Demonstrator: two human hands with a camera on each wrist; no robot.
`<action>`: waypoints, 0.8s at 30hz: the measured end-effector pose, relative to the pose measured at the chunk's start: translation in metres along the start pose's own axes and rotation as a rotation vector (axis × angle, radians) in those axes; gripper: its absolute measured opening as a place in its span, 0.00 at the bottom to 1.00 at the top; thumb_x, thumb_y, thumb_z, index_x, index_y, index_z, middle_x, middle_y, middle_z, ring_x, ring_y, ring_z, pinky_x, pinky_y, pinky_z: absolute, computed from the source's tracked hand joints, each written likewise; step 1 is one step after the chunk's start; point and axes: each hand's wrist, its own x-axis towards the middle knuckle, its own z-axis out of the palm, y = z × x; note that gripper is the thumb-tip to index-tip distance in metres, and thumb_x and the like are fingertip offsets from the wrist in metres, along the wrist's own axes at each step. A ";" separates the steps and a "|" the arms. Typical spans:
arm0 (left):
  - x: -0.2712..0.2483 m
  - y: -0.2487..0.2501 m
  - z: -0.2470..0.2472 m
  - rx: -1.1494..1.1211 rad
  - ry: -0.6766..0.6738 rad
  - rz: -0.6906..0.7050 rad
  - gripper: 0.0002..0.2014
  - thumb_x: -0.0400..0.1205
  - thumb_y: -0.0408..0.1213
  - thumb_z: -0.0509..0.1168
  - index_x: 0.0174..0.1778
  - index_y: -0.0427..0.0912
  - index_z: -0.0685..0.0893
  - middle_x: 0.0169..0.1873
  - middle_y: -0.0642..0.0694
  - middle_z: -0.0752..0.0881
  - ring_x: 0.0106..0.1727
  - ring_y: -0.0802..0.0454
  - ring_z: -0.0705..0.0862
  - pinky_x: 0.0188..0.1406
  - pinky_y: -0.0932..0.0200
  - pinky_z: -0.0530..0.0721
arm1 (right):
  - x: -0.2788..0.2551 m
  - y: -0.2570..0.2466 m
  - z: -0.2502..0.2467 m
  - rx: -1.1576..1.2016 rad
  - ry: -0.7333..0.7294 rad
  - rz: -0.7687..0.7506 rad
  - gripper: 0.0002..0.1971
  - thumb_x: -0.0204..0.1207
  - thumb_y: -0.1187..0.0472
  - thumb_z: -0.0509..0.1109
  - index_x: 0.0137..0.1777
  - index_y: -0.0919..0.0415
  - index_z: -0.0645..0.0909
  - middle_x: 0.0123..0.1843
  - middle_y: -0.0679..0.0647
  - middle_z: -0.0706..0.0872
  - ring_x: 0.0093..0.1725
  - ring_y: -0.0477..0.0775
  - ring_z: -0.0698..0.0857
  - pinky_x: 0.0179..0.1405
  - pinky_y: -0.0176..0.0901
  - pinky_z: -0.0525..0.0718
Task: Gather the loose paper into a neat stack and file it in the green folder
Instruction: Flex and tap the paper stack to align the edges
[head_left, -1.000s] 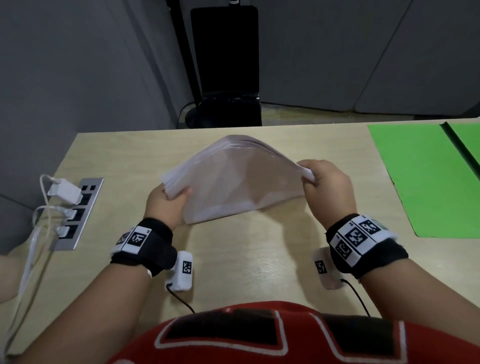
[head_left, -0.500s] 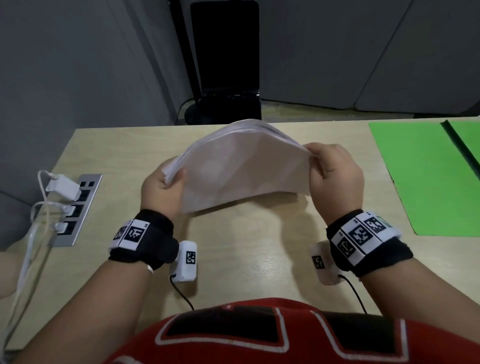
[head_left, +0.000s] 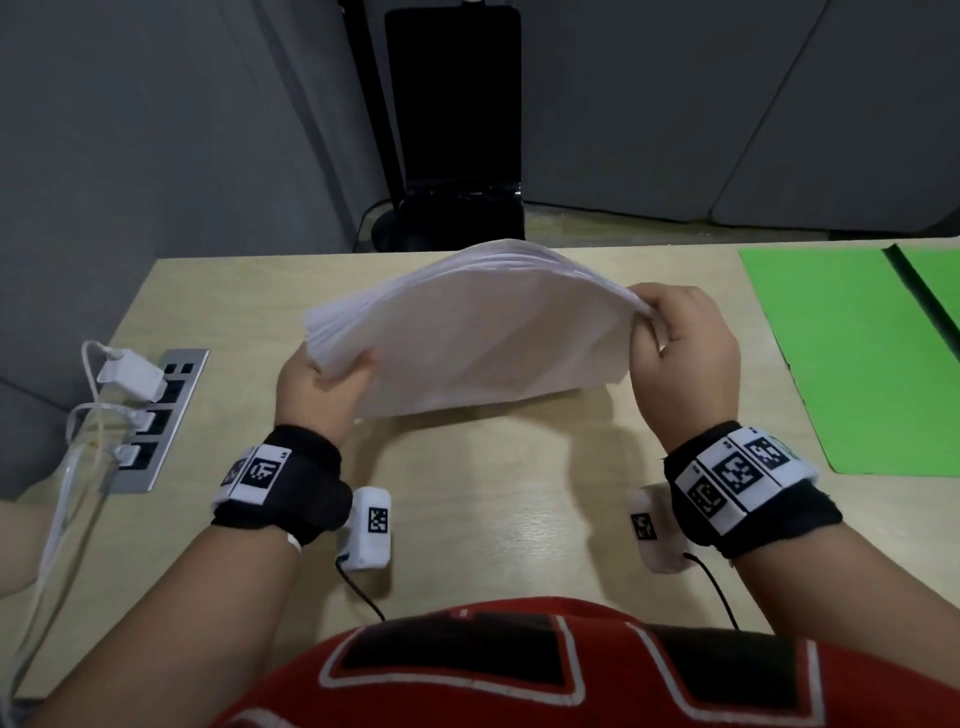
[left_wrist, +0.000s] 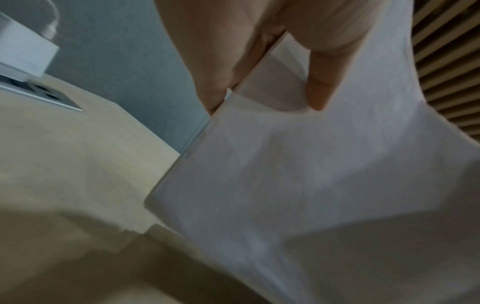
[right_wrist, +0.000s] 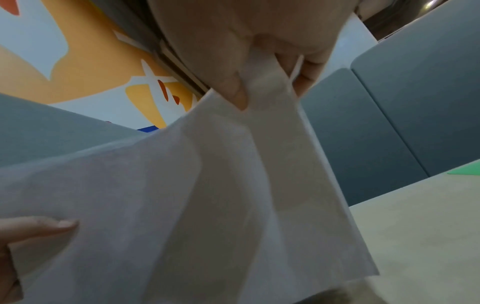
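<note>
A stack of white paper (head_left: 483, 332) is held above the middle of the wooden table (head_left: 493, 493), arched upward, its lower edge near the tabletop. My left hand (head_left: 324, 387) grips its left side, thumb on the near face. My right hand (head_left: 675, 345) pinches its right side. In the left wrist view the thumb and fingers of my left hand (left_wrist: 265, 61) clamp the paper (left_wrist: 311, 174). The right wrist view shows my right hand (right_wrist: 262, 67) pinching the paper (right_wrist: 182, 195). The open green folder (head_left: 857, 364) lies flat at the table's right.
A metal power strip (head_left: 156, 415) with white plugs and cables sits in the table at the left. A black chair (head_left: 457, 135) stands beyond the far edge. Grey partition walls surround the table.
Both hands have lifted the paper stack a little and drawn together slightly, so it arches higher. The stack's lower edge stays near the table.
</note>
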 end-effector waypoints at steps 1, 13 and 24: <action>0.000 -0.001 -0.001 0.002 0.003 0.000 0.11 0.73 0.33 0.73 0.50 0.47 0.83 0.41 0.54 0.86 0.40 0.69 0.84 0.39 0.73 0.81 | 0.001 0.000 0.000 -0.005 -0.024 0.019 0.15 0.74 0.68 0.65 0.57 0.55 0.84 0.53 0.53 0.86 0.52 0.45 0.79 0.48 0.31 0.69; -0.013 0.056 0.009 0.222 -0.255 0.548 0.08 0.73 0.47 0.67 0.39 0.49 0.89 0.37 0.54 0.89 0.40 0.60 0.84 0.44 0.66 0.80 | -0.006 -0.045 0.000 -0.257 -0.265 -0.256 0.34 0.68 0.58 0.74 0.76 0.50 0.69 0.80 0.52 0.70 0.80 0.54 0.66 0.80 0.71 0.49; 0.004 0.067 0.004 0.463 -0.199 0.347 0.06 0.70 0.41 0.73 0.37 0.50 0.82 0.32 0.55 0.85 0.36 0.57 0.82 0.28 0.69 0.72 | -0.005 -0.053 -0.013 0.368 -0.079 -0.067 0.14 0.80 0.66 0.64 0.55 0.48 0.86 0.40 0.25 0.83 0.43 0.30 0.81 0.41 0.20 0.73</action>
